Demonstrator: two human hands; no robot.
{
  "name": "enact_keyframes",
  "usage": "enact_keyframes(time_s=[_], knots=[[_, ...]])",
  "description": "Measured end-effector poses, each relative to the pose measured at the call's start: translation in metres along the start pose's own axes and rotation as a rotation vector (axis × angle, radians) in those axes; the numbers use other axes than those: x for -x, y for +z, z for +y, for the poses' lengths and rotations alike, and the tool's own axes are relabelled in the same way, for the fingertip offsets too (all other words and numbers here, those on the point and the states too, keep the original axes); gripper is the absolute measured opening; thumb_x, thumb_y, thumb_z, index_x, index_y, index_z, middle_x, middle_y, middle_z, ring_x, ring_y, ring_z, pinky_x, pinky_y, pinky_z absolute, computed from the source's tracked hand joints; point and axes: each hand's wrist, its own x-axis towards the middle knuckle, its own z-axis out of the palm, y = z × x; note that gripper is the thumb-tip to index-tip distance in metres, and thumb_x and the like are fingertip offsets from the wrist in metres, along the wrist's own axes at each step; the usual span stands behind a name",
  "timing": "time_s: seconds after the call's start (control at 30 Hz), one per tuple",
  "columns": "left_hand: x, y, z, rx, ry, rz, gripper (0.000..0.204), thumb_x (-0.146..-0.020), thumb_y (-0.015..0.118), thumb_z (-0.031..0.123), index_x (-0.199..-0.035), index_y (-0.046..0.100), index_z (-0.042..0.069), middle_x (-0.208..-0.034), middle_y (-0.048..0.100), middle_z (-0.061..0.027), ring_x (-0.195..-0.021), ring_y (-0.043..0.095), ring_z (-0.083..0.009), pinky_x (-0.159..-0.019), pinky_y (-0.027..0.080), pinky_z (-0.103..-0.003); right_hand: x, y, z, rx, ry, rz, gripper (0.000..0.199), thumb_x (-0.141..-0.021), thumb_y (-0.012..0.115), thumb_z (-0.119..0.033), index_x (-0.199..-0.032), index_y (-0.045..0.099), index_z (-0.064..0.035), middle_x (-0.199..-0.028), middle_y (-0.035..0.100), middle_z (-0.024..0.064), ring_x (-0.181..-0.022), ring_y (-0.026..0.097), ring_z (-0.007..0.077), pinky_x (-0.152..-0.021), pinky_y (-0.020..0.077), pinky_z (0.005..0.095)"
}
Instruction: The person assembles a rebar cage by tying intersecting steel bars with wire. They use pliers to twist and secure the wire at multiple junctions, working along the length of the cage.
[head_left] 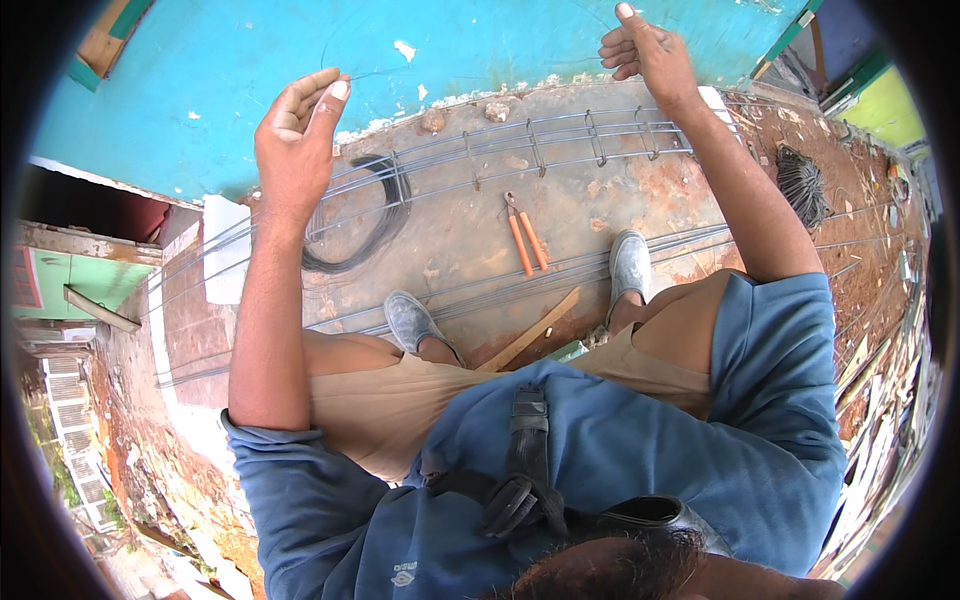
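Note:
My left hand (298, 140) is raised at the left, its thumb and fingertips pinched on a thin dark wire (372, 74) that shows faintly against the turquoise wall. My right hand (648, 62) is lifted at the upper right, thumb apart from the loosely bent fingers, and I see nothing held in it. Below and between the hands lies a long rebar cage (540, 150), its bars joined by several stirrups. A coil of dark wire (385, 225) rests by my left forearm. Pincers with orange handles (524, 238) lie on the concrete between my feet and the cage.
Loose steel bars (480, 292) run across the ground by my shoes. Nearby is a wooden strip (530, 330). A bundle of dark stirrups or rods (802, 185) sits on the reddish soil at right. The turquoise wall (480, 45) stands just beyond the cage, with two stones at its base.

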Motion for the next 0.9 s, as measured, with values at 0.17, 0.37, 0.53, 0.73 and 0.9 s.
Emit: enact_keyframes(time_s=[0.17, 0.37, 0.53, 0.73, 0.9], knots=[[0.020, 0.024, -0.007, 0.561, -0.274, -0.035, 0.052, -0.112, 0.066, 0.023, -0.148, 0.053, -0.012, -0.139, 0.066, -0.0306, -0.133, 0.067, -0.0368, -0.115, 0.057, -0.046, 0.020, 0.023, 0.011, 0.158, 0.029, -0.129, 0.030, -0.108, 0.072, -0.024, -0.123, 0.074, 0.0025, -0.097, 0.078, 0.0117, -0.086, 0.076, 0.0160, -0.075, 0.0645, 0.0313], [0.021, 0.036, -0.013, 0.511, -0.441, 0.061, 0.055, -0.110, 0.061, 0.004, -0.156, 0.037, -0.015, -0.137, 0.062, -0.0310, -0.123, 0.071, -0.0374, -0.107, 0.063, -0.045, 0.026, 0.032, 0.032, -0.312, 0.409, 0.034, 0.048, -0.110, 0.061, -0.005, -0.154, 0.045, 0.0047, -0.106, 0.072, 0.0125, -0.091, 0.075, 0.0200, -0.082, 0.0678, 0.0358], [0.011, 0.010, -0.027, 0.673, -0.526, 0.045, 0.048, -0.114, 0.054, 0.008, -0.155, 0.039, -0.013, -0.147, 0.054, -0.0312, -0.128, 0.066, -0.0373, -0.116, 0.058, -0.048, -0.008, -0.021, 0.080, -0.794, 0.707, 0.386, 0.043, -0.109, 0.053, -0.001, -0.151, 0.047, 0.0062, -0.097, 0.064, 0.0090, -0.076, 0.061, 0.0182, -0.066, 0.0597, 0.0339], [0.018, 0.004, -0.028, 0.338, -0.518, -0.254, 0.037, -0.115, 0.057, 0.015, -0.145, 0.055, -0.007, -0.128, 0.069, -0.0203, -0.108, 0.074, -0.0243, -0.096, 0.064, -0.039, 0.004, -0.029, 0.057, -0.529, 0.588, 0.337, 0.025, -0.112, 0.044, -0.008, -0.128, 0.060, 0.0025, -0.092, 0.060, 0.0045, -0.069, 0.045, 0.0134, -0.058, 0.0480, 0.0311], [0.046, 0.054, -0.008, 0.302, -0.459, -0.410, 0.027, -0.113, 0.062, 0.015, -0.135, 0.064, -0.001, -0.115, 0.076, -0.0136, -0.096, 0.075, -0.0171, -0.083, 0.064, -0.032, 0.045, 0.053, -0.028, -0.433, 0.300, -0.013, 0.026, -0.118, 0.040, -0.016, -0.127, 0.058, 0.0005, -0.099, 0.066, 0.0111, -0.084, 0.065, 0.0174, -0.073, 0.0614, 0.0369]])
